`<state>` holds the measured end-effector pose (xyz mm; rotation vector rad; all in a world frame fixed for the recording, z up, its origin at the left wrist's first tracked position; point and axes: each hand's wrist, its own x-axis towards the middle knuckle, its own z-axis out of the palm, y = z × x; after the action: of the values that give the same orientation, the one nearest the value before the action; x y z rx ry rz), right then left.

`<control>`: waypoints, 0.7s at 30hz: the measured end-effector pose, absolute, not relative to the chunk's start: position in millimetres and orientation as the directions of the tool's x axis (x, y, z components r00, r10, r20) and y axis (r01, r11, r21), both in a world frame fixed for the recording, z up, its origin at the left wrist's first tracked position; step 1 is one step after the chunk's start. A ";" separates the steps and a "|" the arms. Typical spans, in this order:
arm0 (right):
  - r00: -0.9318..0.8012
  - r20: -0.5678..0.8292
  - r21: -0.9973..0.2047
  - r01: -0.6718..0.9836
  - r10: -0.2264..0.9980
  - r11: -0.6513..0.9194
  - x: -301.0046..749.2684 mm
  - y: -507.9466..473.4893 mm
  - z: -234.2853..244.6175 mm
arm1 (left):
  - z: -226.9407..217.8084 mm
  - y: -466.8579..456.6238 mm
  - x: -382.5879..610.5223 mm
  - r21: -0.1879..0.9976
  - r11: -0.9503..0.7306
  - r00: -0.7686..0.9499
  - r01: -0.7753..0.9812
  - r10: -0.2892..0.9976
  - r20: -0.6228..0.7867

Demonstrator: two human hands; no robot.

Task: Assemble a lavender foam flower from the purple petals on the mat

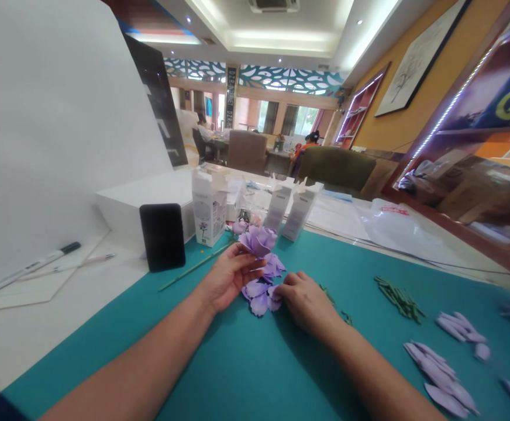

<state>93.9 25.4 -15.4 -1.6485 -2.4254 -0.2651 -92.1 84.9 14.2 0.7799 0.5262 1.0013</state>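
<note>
My left hand (233,275) is closed around the underside of a purple artificial flower (257,241), holding it up above the mat. Just below it lie more purple petals (259,298), spread in a cluster. My right hand (305,301) has its fingers pinched at the right edge of that cluster; what sits between the fingertips is hidden. Behind my left hand, a thin green stem (193,268) slants across the mat toward another purple bloom (240,226). Small green pieces (346,317) show just beyond my right hand.
Green pieces (399,299) and purple petal piles (441,374) lie right on the teal mat (246,374). A white box (210,207), two narrower boxes (301,210) and a black tablet-like object (162,237) stand behind. A marker (27,270) lies left. People sit in the background.
</note>
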 end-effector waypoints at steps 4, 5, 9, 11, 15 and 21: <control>-0.395 0.279 0.044 0.916 0.875 0.399 96.1 28.5 -18.3 | 14.3 84.0 -91.6 0.779 0.325 0.479 -0.537 0.877 -0.036; -0.398 0.289 0.045 0.914 0.871 0.402 96.9 29.2 -19.1 | 14.3 83.8 -91.6 0.778 0.328 0.483 -0.536 0.875 -0.036; -0.392 0.349 0.042 0.914 0.851 0.404 98.5 29.9 -20.8 | 14.1 83.0 -91.8 0.770 0.334 0.493 -0.544 0.870 -0.030; -0.365 0.418 0.004 0.916 0.832 0.400 97.8 29.0 -19.2 | 13.8 82.9 -91.8 0.770 0.337 0.499 -0.542 0.866 -0.028; -0.208 0.582 -0.259 0.869 0.786 0.422 94.2 25.1 -9.1 | 14.0 82.8 -91.5 0.776 0.339 0.504 -0.531 0.863 -0.032; -0.003 0.592 -0.543 0.738 0.806 0.402 86.5 16.9 6.0 | 14.1 82.2 -91.0 0.785 0.337 0.496 -0.521 0.867 -0.043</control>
<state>86.5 16.9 6.0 -1.3502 -1.7504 0.0941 -91.0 82.2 14.1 0.7939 0.5087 0.9569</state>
